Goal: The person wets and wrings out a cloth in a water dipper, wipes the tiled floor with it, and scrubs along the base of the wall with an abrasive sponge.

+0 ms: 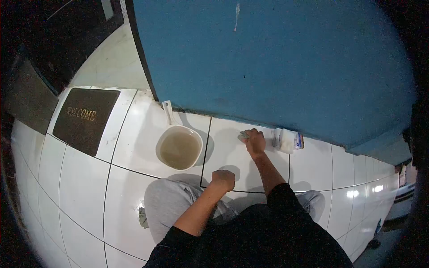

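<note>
My right hand is closed, pressing a small crumpled grey cloth to the white tiled floor near the blue wall. My left hand is a fist held in front of my bent legs, with nothing showing out of it. Left of my right hand stands a white dipper full of cloudy, brownish water. Its handle points towards the wall. To the right of my right hand, white and clear packaging with a blue and orange edge sits by the wall's foot.
The blue wall bounds the floor ahead. A dark mat marked WELCOME lies at the left. A grey-green crumpled cloth rests on the tiles beside my left knee.
</note>
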The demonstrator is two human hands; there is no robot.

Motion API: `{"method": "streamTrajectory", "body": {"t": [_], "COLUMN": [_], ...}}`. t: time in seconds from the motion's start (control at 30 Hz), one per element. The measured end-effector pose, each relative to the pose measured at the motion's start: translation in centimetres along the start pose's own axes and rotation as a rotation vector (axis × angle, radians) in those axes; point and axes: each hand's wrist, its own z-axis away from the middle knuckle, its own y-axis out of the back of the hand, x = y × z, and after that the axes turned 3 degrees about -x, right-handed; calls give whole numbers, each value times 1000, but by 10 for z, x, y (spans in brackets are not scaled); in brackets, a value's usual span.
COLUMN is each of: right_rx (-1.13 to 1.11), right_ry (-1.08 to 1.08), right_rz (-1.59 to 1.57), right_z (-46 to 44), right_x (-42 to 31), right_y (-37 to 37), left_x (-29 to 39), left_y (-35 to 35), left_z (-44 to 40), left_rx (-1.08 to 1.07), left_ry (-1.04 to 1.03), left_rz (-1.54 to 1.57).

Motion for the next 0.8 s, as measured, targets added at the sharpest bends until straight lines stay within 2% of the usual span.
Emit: {"method": "streamTrajectory", "body": {"t": [0.07,0.1,0.17,0.2,0.27,0.47,0.53,0.67,0.8], "right_rx": [-62,16,-67,-169,-33,115,95,38,-28], "right_ry": [43,66,116,41,88,104,-39,77,144], "right_rz": [53,125,35,20,72,112,-40,17,-20], "right_z": [21,38,72,89,101,17,-6,2,81], "right_x": [4,9,19,-6,1,13,11,22,26], "right_y": [0,-11,-10,23,10,-2,-1,-3,-2], "left_x": [-1,-1,0,2,8,13,9,1,6], "left_y": [3,3,0,-2,3,3,5,3,7], "left_z": [6,8,5,3,3,3,7,5,9], "left_rx": [19,29,45,57,28,29,63,88,25], "left_ry": [5,10,25,39,15,-37,-23,-6,37], "left_rz": [11,29,48,59,57,29,19,13,21]}}
